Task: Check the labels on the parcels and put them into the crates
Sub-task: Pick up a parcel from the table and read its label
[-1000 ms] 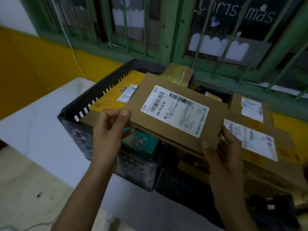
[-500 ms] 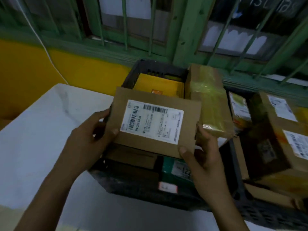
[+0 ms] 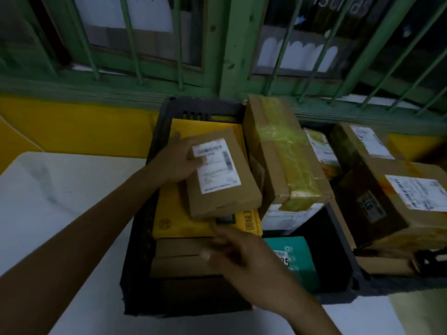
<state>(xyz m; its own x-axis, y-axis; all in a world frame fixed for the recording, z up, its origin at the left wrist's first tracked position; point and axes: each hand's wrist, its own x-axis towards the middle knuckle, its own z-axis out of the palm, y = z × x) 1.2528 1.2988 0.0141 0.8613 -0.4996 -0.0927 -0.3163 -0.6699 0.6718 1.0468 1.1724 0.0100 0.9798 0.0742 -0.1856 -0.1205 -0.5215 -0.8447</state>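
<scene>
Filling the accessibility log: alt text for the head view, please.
Left hand holds a flat cardboard parcel, white label up, over yellow parcels in a black crate on a white table. Right hand hovers open near the crate's front. Taped boxes sit to the right.

The white table (image 3: 60, 189) carries everything here; its bare top spreads out to the left of my left hand (image 3: 176, 160) and comes towards me under both my forearms. Directly on it, below my two hands, stands a black plastic crate (image 3: 139, 250). To the right of my right hand (image 3: 242, 257) a second dark crate (image 3: 387, 286) stands close beside the first one, but I cannot tell if they really touch.
</scene>
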